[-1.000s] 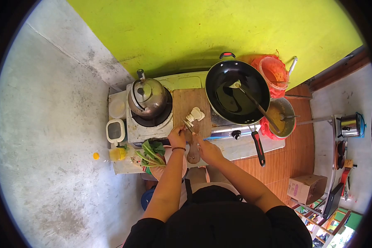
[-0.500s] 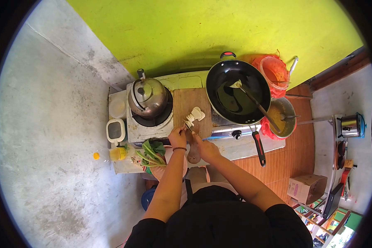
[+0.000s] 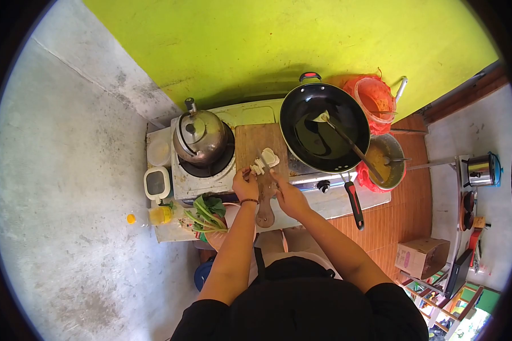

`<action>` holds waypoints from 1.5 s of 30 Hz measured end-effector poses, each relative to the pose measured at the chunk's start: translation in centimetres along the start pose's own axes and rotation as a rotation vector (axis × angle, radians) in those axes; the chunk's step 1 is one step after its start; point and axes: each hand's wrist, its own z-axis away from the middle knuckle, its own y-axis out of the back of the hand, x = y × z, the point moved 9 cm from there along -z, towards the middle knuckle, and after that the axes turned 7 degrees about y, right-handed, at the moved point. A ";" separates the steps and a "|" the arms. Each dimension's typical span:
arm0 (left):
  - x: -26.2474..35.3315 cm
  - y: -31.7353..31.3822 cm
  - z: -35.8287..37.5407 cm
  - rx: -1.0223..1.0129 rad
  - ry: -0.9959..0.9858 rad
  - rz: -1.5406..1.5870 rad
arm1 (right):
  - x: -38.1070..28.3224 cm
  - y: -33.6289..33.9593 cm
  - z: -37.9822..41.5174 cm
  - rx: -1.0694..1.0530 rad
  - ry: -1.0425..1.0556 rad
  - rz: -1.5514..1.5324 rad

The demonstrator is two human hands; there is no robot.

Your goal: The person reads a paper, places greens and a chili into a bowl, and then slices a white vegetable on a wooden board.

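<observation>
A wooden cutting board point(image 3: 260, 136) with a handle lies between the kettle and the wok. Pale white slices point(image 3: 269, 157) rest on it, and narrower cut pieces point(image 3: 257, 166) lie beside them. My left hand point(image 3: 245, 185) is at the board's left edge by the cut pieces, its fingers bent together; what they hold, if anything, is hidden. Closed at the board's right edge, my right hand point(image 3: 288, 198) grips a knife, its thin blade barely distinguishable near the slices. Leafy greens point(image 3: 209, 212) lie left of my left wrist.
A metal kettle point(image 3: 202, 137) stands on the left burner. The black wok point(image 3: 347, 128) holds oil and a spatula point(image 3: 347, 136); its handle point(image 3: 354, 204) juts toward me. Farther right are a red-lined bucket point(image 3: 375, 96) and a pot of yellowish mixture point(image 3: 391, 162). A bottle point(image 3: 159, 215) lies left.
My right hand has shifted slightly right, away from my left hand. The narrow cut pieces now lie more spread apart from the larger slices. The view has moved a little.
</observation>
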 end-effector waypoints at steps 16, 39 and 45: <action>6.2 -2.8 -0.5 -0.136 -0.094 -0.218 | 4.0 0.4 -1.2 -0.038 -0.219 0.026; 4.8 -0.2 3.6 -0.160 -0.073 -0.079 | -1.0 1.5 4.4 -0.100 -0.125 0.021; 1.1 5.2 5.3 -0.191 0.009 0.110 | -4.6 -1.0 6.5 -0.276 0.009 -0.058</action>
